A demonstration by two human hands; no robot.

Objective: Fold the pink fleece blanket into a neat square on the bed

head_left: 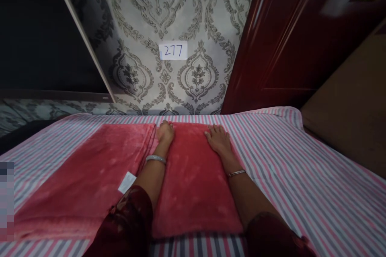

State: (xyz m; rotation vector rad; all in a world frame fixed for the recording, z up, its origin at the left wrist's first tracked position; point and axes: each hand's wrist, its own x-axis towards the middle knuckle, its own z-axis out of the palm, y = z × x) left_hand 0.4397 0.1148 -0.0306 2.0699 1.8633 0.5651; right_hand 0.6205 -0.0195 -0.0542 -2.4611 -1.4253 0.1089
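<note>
A red plush blanket (pixel 196 184) lies folded on the striped sheet, with a wide section on the left and a narrower, thicker section on the right. Between the two sections runs a narrow gap. A white label (pixel 127 182) sticks out at the left section's inner edge. At the far end of the gap, my left hand (pixel 165 131) is closed on the blanket's edge at the right section's far left corner. My right hand (pixel 219 139) rests flat near the far right corner, fingers spread on the fabric.
Pink, grey and white stripes cover the sheet (pixel 271 144) under the blanket. Behind it rises a patterned wall (pixel 199 76) bearing a paper marked 277 (pixel 173 50). A dark screen (pixel 45 32) stands at the left, a dark red wooden panel (pixel 271 48) at the right.
</note>
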